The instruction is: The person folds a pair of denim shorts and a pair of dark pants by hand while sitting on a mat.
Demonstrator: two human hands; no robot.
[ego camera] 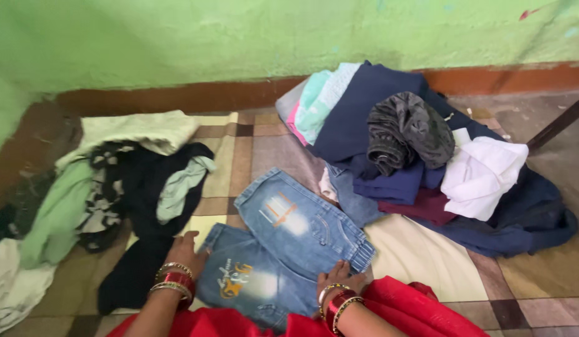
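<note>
Smoothing the small blue jeans (283, 249), your left hand (186, 249) lies flat at their nine-o'clock edge and your right hand (338, 274) rests open at four o'clock; folding them likely calls for gripping an edge.

Both of the person's forearms reach in from the bottom edge of the view, bare and angled upward and slightly inward, each wrist stacked with red and gold bangles. The left hand (186, 248) lies palm down and flat, fingers together and pointing away from the body. The right hand (339, 274) sits lower and closer to the body, palm down, its fingers loosely curled under, knuckles raised.
</note>
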